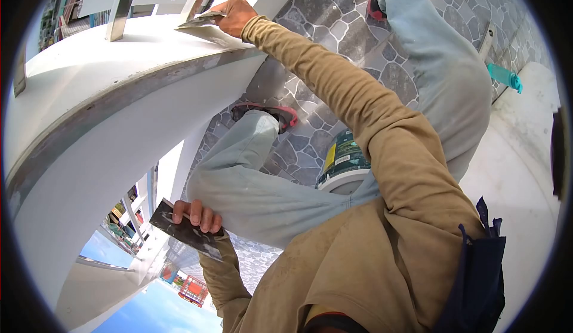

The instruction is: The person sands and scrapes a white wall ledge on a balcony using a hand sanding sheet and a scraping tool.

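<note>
My right hand is closed on a putty knife with a thin, flat metal blade. The blade lies low against the top of a white curved ledge, close to the foot of a metal post. Down at the left, my left hand grips a dark rectangular plate streaked with whitish smears. Its fingers fold over the plate's upper edge, and the thumb is hidden. The plate is held beside my bent left leg, apart from the ledge.
Metal posts rise from the ledge, carrying white rails. Between my legs is a bucket with a dark green label. A teal object, possibly a bottle, lies at the right. Stone-patterned paving covers the floor.
</note>
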`<state>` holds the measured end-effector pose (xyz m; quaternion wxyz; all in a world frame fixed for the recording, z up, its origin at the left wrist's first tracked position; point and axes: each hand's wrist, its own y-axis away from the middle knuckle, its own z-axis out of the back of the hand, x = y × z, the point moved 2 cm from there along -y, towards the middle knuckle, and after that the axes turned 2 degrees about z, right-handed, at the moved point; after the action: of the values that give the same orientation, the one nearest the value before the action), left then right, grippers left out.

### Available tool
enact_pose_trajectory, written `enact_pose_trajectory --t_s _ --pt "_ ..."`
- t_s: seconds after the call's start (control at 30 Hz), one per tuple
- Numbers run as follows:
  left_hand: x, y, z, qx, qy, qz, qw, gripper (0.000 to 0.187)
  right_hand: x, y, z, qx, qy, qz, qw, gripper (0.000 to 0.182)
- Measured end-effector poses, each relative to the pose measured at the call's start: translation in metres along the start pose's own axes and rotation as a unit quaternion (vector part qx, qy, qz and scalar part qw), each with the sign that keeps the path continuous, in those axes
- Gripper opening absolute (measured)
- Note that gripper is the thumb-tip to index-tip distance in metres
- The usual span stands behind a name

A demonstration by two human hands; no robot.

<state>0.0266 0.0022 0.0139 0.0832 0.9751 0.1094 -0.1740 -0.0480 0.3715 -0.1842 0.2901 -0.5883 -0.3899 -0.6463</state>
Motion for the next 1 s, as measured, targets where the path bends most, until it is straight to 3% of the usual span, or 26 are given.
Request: enact_pose_trajectory --t_s 0.13,0.23,0.33,0.5,0.57,0.63,0.7,0.73,0.77,0.87,0.93,1.0 --pt "0.001 -0.001 -0.002 0.0 0.001 -0.001 1.0 0.023 -0.006 0.003 -0.011 -0.031 -0.002 -0.018 0.999 0.033" --pt "-0.001 0.0 0.0 0.008 0.002 0.005 1.0 0.023 -0.004 0.011 -0.015 -0.056 0.053 0.021 0.997 0.03" --pt "0.0 0.001 0.003 0.027 0.003 0.003 1.0 0.023 -0.004 0.015 -0.016 0.038 0.101 0.032 0.994 0.046" --pt "0.001 -0.003 0.0 0.057 0.016 0.014 0.998 0.025 -0.002 0.026 -0.009 0.057 0.114 0.058 0.99 0.053" --pt "0.003 -0.007 -0.001 0.071 0.024 0.021 0.997 0.025 -0.013 0.037 -0.005 0.063 0.141 0.137 0.979 0.055" --pt "0.004 -0.009 -0.001 0.076 0.024 0.03 0.996 0.026 -0.009 0.049 0.012 0.029 0.146 0.157 0.976 0.045" --pt "0.006 -0.008 0.0 0.069 0.016 0.029 0.997 0.026 -0.01 0.05 0.036 0.087 0.147 0.116 0.978 0.028" --pt "0.005 -0.007 0.0 0.057 0.007 0.023 0.998 0.025 -0.007 0.049 0.045 0.051 0.133 0.148 0.979 0.015" --pt "0.004 -0.007 0.001 0.057 0.005 0.025 0.998 0.025 -0.006 0.048 0.052 -0.019 0.113 0.136 0.984 0.016" --pt "0.004 -0.004 0.001 0.052 0.001 0.016 0.998 0.025 0.001 0.039 0.052 -0.059 0.126 0.08 0.987 0.015" --pt "0.004 -0.002 0.002 0.043 0.001 0.01 0.999 0.025 0.007 0.039 0.047 -0.137 0.078 0.294 0.943 0.016" --pt "0.003 -0.002 0.001 0.037 0.001 0.01 0.999 0.025 0.0 0.034 0.04 -0.113 0.007 0.264 0.958 0.017"
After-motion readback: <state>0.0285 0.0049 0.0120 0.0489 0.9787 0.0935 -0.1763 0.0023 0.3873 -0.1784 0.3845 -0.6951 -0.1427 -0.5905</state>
